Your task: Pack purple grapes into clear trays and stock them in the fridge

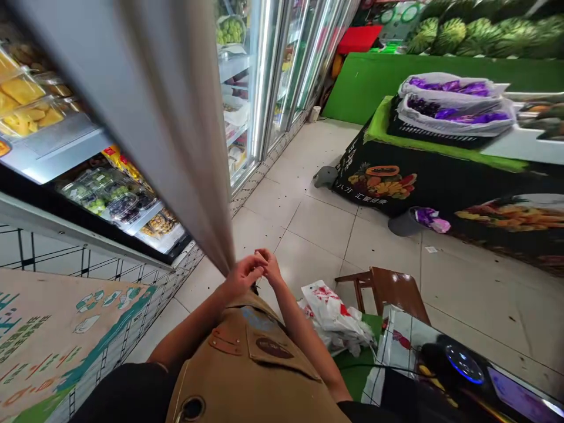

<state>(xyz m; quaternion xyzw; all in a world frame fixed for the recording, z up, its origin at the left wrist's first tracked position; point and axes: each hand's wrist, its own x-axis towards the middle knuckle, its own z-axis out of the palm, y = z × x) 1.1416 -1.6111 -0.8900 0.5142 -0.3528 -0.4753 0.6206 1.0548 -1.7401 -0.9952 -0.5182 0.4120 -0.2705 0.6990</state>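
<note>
Left hand (241,275) and right hand (269,265) meet in front of the chest, fingertips touching each other, fingers curled together; whether they pinch something small between them cannot be told, too tiny and blurred. Both hands sit right at the lower tip of the grey pull-down fabric curtain (167,117), which hangs slanted from 11 o'clock down to the hands; the left hand touches or nearly touches that tip. Below the hands, a tan canvas apron with dark round patches (247,364) covers the person's front.

At 9 to 10 o'clock, an open chilled display shelf (66,147) holds clear plastic boxes of yellow cut fruit (26,106) on top and clear boxes of green and dark grapes (110,197) lower. At 8 o'clock lies a beige printed cardboard sheet (53,335). At 12 o'clock, glass-door coolers (273,70) run back along the wall.

At 5 o'clock, near the right forearm, a white plastic bag with red print (330,308) lies on the pale tiled floor (317,223), just beside a brown wooden stool (388,288). At 4 o'clock a black device with a blue glowing ring (458,361). At 2 o'clock, a black fruit-printed stand (440,182) carries white trays of purple-wrapped fruit (453,103); striped green watermelons (476,29) are stacked behind.
</note>
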